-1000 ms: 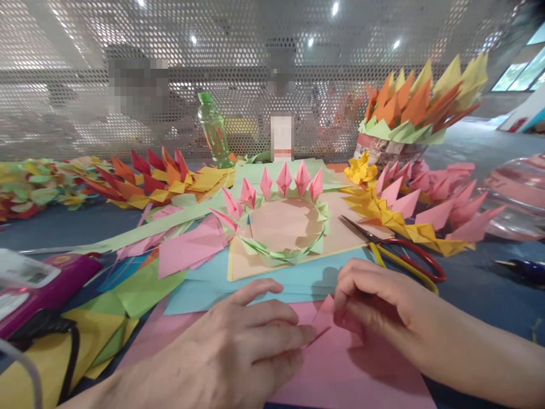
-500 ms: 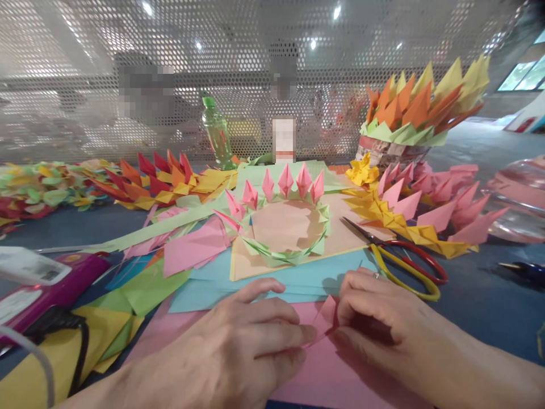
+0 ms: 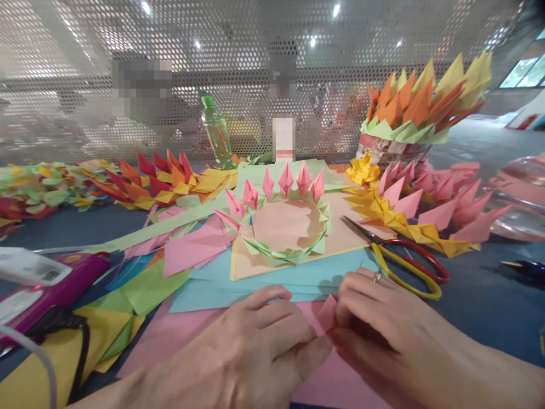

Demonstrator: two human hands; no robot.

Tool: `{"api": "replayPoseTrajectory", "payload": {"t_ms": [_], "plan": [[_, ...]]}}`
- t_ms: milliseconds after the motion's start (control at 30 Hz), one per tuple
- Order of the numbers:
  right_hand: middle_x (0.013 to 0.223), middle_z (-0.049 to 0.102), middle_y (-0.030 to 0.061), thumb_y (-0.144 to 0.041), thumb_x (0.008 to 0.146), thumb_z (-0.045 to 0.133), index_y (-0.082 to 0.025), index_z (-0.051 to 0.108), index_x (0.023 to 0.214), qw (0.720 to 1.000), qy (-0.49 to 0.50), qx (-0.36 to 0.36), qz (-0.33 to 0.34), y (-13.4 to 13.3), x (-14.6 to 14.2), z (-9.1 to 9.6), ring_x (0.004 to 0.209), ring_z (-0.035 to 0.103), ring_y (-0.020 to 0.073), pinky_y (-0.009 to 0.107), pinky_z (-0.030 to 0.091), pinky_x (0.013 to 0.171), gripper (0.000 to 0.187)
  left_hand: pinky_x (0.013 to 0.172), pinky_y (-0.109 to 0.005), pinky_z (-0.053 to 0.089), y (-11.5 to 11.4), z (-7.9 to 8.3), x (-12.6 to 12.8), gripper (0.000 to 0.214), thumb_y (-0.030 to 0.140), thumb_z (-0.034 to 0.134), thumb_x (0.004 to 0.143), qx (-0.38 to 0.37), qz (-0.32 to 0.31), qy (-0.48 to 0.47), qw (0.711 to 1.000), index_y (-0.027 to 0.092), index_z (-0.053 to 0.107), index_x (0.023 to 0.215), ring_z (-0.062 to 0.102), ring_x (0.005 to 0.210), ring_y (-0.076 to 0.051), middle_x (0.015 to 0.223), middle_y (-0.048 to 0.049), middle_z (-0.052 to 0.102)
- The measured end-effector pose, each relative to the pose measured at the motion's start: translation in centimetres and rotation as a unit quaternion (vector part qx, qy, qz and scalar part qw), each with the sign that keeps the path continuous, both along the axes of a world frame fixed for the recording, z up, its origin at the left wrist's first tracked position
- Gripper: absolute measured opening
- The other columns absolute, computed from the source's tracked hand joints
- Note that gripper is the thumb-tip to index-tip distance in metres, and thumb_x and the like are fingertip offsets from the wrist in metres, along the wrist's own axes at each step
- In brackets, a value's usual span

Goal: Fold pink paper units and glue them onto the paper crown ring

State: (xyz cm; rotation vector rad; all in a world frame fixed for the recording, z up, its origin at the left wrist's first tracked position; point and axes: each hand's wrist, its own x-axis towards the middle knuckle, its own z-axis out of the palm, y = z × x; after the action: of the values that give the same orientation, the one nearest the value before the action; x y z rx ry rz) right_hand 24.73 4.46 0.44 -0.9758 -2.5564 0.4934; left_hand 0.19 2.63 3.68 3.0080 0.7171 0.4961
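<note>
A small folded piece of pink paper (image 3: pixel 326 314) is gripped at its right edge by the bent fingers of the right hand (image 3: pixel 385 318). Its lower left edge is met by the fingers of the left hand (image 3: pixel 255 338); whether it is pinched or only pressed there cannot be told. The piece is probably steadied from both sides so a crease can be kept true. Both hands are held low, backs up, fingers curled inward, and the forearms are slanted in from the lower corners. Beneath them a large pink sheet (image 3: pixel 179 335) is spread, seemingly as a work surface. Beyond it, blue paper (image 3: pixel 213 292) is overlapped by a peach sheet (image 3: pixel 285 224), on which a green paper ring with pink points (image 3: pixel 276 258) is set, perhaps within view as a guide. Scissors (image 3: pixel 373 238) are laid near the right hand, apparently for easy reach; a purple device (image 3: pixel 80 270) is placed on the desk (image 3: pixel 472 301) at far left.
</note>
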Motion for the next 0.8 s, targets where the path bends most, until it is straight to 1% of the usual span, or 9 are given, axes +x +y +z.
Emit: {"api": "replayPoseTrajectory", "payload": {"t_ms": [133,267,333,400,533,600,667,733,800], "plan": [[0.086,0.054,-0.0019,-0.01,0.094,0.06,-0.023,0.052,0.086,1.0,0.01,-0.018,-0.014,-0.4,-0.1,0.0,0.079,0.051,0.0186,0.033,0.033,0.072,0.017,0.098,-0.033,0.05,-0.4,-0.6,0.2,0.015,0.014,0.055,0.096,-0.033,0.018,0.038,0.999,0.018,0.067,0.104,0.063,0.089,-0.018,0.094,-0.0028,0.068],[0.089,0.057,-0.0023,-0.015,0.092,0.066,-0.023,0.053,0.091,0.998,0.031,-0.025,-0.039,-0.7,-0.3,-0.3,0.083,0.052,0.0197,0.035,0.032,0.075,0.015,0.11,-0.037,0.042,-0.6,-1.5,0.4,0.007,0.021,0.063,0.096,-0.029,0.025,0.033,0.999,0.017,0.067,0.1,0.062,0.092,-0.018,0.094,-0.0005,0.069],[0.087,0.056,-0.0026,-0.021,0.091,0.071,-0.024,0.052,0.091,0.998,0.037,-0.023,-0.045,-0.8,-0.4,-0.5,0.081,0.051,0.0199,0.035,0.032,0.074,0.019,0.115,-0.037,0.037,-0.6,-1.8,0.4,0.01,0.024,0.067,0.095,-0.035,0.023,0.02,0.999,0.017,0.067,0.101,0.063,0.095,-0.018,0.095,0.0006,0.069],[0.089,0.057,-0.0029,-0.024,0.09,0.074,-0.024,0.052,0.093,0.996,0.052,-0.044,-0.051,-0.9,-0.4,-0.7,0.082,0.052,0.0196,0.034,0.032,0.073,0.022,0.117,-0.036,0.034,-0.7,-1.9,0.3,0.011,0.026,0.068,0.095,-0.041,0.019,0.01,0.999,0.018,0.066,0.101,0.064,0.096,-0.017,0.094,0.0018,0.07],[0.098,0.059,-0.0016,-0.023,0.093,0.071,-0.025,0.053,0.1,0.99,0.068,-0.098,-0.07,-1.0,-0.5,-0.7,0.089,0.054,0.02,0.034,0.035,0.077,0.019,0.119,-0.034,0.029,-0.8,-1.9,0.0,0.017,0.032,0.061,0.101,-0.043,0.008,0.004,0.999,0.015,0.066,0.101,0.065,0.095,-0.016,0.093,0.0015,0.07],[0.098,0.06,-0.0001,-0.025,0.096,0.066,-0.025,0.053,0.099,0.993,0.054,-0.084,-0.069,-1.0,-0.6,-0.6,0.089,0.054,0.0209,0.036,0.035,0.078,0.013,0.12,-0.033,0.028,-0.8,-1.8,0.1,0.021,0.033,0.058,0.103,-0.046,0.016,0.006,0.999,0.014,0.066,0.103,0.065,0.097,-0.016,0.094,0.0004,0.07],[0.098,0.06,0.0004,-0.021,0.098,0.061,-0.024,0.052,0.099,0.995,0.038,-0.067,-0.068,-1.0,-0.6,-0.5,0.089,0.054,0.0213,0.037,0.036,0.078,0.009,0.121,-0.033,0.028,-0.8,-1.7,0.2,0.023,0.034,0.056,0.104,-0.043,0.023,0.0,0.999,0.013,0.066,0.104,0.065,0.098,-0.016,0.095,-0.0002,0.07],[0.099,0.06,-0.0001,-0.014,0.096,0.058,-0.025,0.052,0.101,0.995,0.031,-0.066,-0.071,-1.0,-0.7,-0.4,0.09,0.054,0.0211,0.037,0.037,0.079,0.014,0.121,-0.033,0.028,-0.7,-1.7,0.2,0.024,0.034,0.055,0.105,-0.044,0.021,-0.009,0.999,0.013,0.066,0.103,0.065,0.098,-0.016,0.094,-0.0002,0.07],[0.101,0.061,-0.0007,-0.013,0.095,0.058,-0.026,0.052,0.103,0.994,0.032,-0.079,-0.075,-0.9,-0.6,-0.2,0.091,0.055,0.0206,0.037,0.038,0.079,0.016,0.122,-0.032,0.028,-0.8,-1.7,0.3,0.023,0.032,0.053,0.106,-0.048,0.022,-0.021,0.998,0.014,0.067,0.102,0.066,0.096,-0.015,0.093,0.0001,0.071]]}}
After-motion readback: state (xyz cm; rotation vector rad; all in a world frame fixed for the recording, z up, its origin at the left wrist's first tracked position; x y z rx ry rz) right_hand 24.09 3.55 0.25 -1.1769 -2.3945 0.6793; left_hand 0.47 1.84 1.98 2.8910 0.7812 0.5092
